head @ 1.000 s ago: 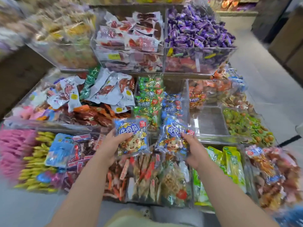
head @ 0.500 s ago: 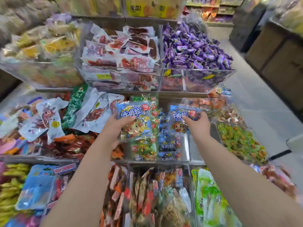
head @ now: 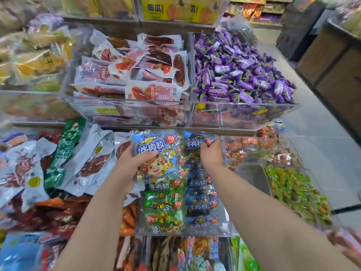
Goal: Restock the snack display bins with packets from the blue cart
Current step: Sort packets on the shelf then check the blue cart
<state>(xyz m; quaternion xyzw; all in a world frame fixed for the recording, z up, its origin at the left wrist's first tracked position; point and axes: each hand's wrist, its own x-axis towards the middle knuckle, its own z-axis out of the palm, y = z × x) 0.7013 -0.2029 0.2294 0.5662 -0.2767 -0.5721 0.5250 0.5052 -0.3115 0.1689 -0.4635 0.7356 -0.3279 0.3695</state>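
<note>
My left hand (head: 130,163) grips a light-blue snack packet with a cartoon calf (head: 156,155), held over the green-packet side of a clear bin (head: 224,222). My right hand (head: 211,153) holds a dark-blue packet (head: 195,142) by its top at the far end of the same bin, above a row of matching dark-blue packets (head: 201,194). Green packets (head: 164,208) fill the bin's left half. The blue cart is out of view.
Above sit clear bins of red-and-white meat packets (head: 134,75) and purple candies (head: 238,69). White and green pouches (head: 78,159) lie to the left, green-wrapped sweets (head: 293,190) to the right. An aisle floor (head: 322,133) runs along the right side.
Both hands moved forward and up from the near bins to the middle bin, carrying their packets. The right hand's packet now lies at the bin's far end.
</note>
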